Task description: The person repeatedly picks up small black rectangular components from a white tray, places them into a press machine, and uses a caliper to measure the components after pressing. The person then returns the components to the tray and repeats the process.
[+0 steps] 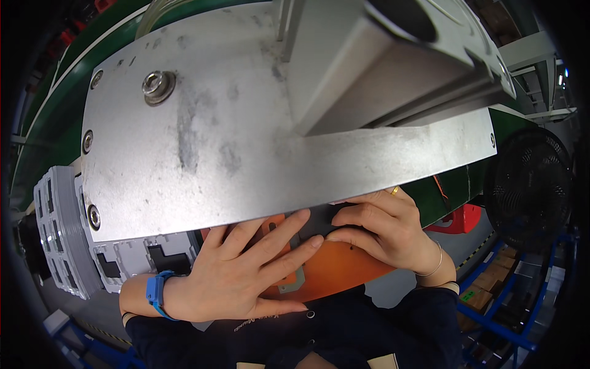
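Note:
My left hand [246, 261] has its fingers spread over an orange surface [344, 270] with a cut-out metal piece [295, 281] on it. The index and middle fingertips come close to a dark grey flat piece [318, 220] between my hands. My right hand [387, 227] is bent, thumb and fingers closed at the right side of that dark piece. Whatever they pinch, if anything, is hidden. The far fingertips of both hands reach under the front edge of a large silver metal plate [246, 154], which covers part of the work.
A thick metal column [369, 80] rises from the plate, near several bolts. Stacked white plastic trays [67, 234] stand at left, beside a tray with dark inserts [169, 258]. At right are a black fan [531, 184], a red object [461, 219] and a blue rack [510, 329] with boxes.

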### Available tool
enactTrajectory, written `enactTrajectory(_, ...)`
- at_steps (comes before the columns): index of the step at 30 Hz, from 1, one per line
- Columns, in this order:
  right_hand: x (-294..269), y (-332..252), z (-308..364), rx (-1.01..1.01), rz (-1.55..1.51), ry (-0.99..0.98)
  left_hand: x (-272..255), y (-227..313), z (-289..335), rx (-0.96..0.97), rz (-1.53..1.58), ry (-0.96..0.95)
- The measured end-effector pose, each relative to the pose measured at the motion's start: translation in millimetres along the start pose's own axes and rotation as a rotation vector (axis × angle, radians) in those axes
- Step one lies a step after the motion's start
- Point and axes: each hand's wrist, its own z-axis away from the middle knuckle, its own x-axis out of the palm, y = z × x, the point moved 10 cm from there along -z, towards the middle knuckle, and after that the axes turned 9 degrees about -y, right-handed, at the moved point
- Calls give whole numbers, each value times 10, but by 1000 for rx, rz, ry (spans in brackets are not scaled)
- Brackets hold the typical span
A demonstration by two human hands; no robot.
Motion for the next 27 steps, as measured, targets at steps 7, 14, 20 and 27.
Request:
enactTrajectory(7, 14, -11, 17, -10, 23, 8, -6, 22, -14, -4, -31, -5)
enactTrajectory(14, 6, -11, -6, -27, 26, 2, -29, 33, -23, 1, -44, 16)
enactTrajectory(20, -10, -7, -17, -16, 2, -8, -36, 36, -27, 5, -44, 28)
enactTrajectory(27, -2, 4, -14, -15, -11, -6, -72, 44, -34, 4, -39, 62)
